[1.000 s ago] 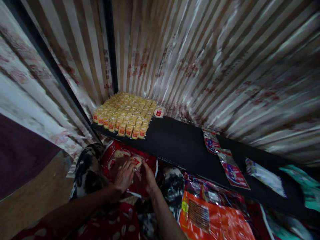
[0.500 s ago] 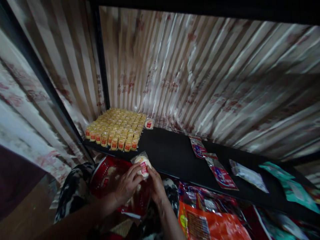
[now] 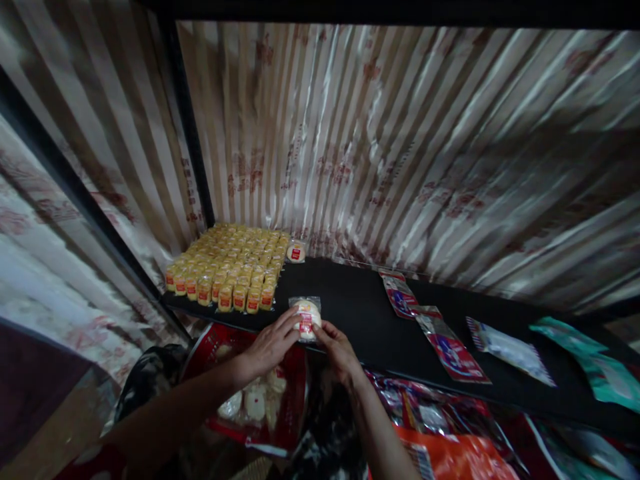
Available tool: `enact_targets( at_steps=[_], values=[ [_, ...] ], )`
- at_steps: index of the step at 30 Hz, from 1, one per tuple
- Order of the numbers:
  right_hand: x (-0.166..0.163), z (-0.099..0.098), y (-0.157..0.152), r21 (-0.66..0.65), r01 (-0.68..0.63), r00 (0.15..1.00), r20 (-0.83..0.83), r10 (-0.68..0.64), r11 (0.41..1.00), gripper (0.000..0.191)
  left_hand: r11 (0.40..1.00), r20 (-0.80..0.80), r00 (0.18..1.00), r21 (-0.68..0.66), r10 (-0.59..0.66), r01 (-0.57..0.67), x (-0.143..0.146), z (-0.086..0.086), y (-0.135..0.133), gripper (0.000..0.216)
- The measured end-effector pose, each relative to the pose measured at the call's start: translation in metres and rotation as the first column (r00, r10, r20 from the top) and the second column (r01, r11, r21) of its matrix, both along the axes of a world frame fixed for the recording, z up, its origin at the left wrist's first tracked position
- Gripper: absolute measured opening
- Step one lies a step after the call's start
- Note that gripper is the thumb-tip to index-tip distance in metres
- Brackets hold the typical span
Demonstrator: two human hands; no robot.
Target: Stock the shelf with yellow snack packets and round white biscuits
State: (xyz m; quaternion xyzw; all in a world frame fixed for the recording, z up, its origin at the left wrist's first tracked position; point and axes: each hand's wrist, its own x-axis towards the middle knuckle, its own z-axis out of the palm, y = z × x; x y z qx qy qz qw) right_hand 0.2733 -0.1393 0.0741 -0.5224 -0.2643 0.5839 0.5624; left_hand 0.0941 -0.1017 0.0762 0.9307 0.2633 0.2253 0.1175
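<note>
Between my two hands is a round, pale packaged cake (image 3: 307, 319) in a clear wrapper with a red label, held over the front edge of the black shelf (image 3: 345, 300). My left hand (image 3: 274, 341) has its fingers closed on the cake's left side. From the right, my right hand (image 3: 336, 345) pinches the wrapper's lower corner. Below them, a red bag (image 3: 297, 413) lies open on my lap with several more pale wrapped cakes (image 3: 255, 401) inside. A similar round cake (image 3: 296, 252) sits at the back of the shelf.
Rows of small yellow wrapped cakes (image 3: 235, 257) fill the shelf's left end. Along the right lie two red-and-blue packets (image 3: 450, 347), a white packet (image 3: 513, 350) and teal packets (image 3: 613, 380). An orange bag (image 3: 455, 453) is below the shelf. Striped sheeting (image 3: 320, 133) hangs behind.
Both hands have carried the round cake forward and to the right, from above the red bag to the shelf's front edge. More of the bag's contents now shows.
</note>
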Motion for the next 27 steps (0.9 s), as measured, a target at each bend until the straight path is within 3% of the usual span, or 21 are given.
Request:
enact_targets(
  at_steps=[3,6,13,17,21,27],
  values=[
    [0.013,-0.004,0.021,0.009,0.036,0.995,0.09,-0.036,0.999,0.036,0.999,0.028,1.0,-0.044,0.004,-0.003,0.013,-0.004,0.017,0.04],
    [0.021,-0.01,0.046,0.013,0.067,0.99,0.12,-0.068,0.998,0.036,0.987,0.051,0.994,-0.133,0.097,-0.09,0.029,-0.011,0.032,0.053],
    [0.028,-0.028,0.114,0.005,0.191,0.949,0.254,-0.186,0.982,0.028,0.896,-0.018,0.953,-0.338,0.302,-0.29,0.072,-0.015,0.062,0.07],
    [0.03,-0.035,0.151,0.048,0.248,0.865,0.44,-0.243,0.968,0.03,0.822,-0.1,0.919,-0.418,0.381,-0.386,0.09,-0.009,0.085,0.072],
    [0.031,-0.039,0.182,0.039,0.216,0.767,0.612,-0.194,0.976,0.026,0.726,-0.203,0.868,-0.481,0.453,-0.492,0.102,-0.006,0.112,0.07],
    [0.028,-0.042,0.215,0.033,0.156,0.612,0.781,-0.123,0.987,0.022,0.63,-0.237,0.819,-0.54,0.523,-0.558,0.111,-0.008,0.144,0.065]
  ],
)
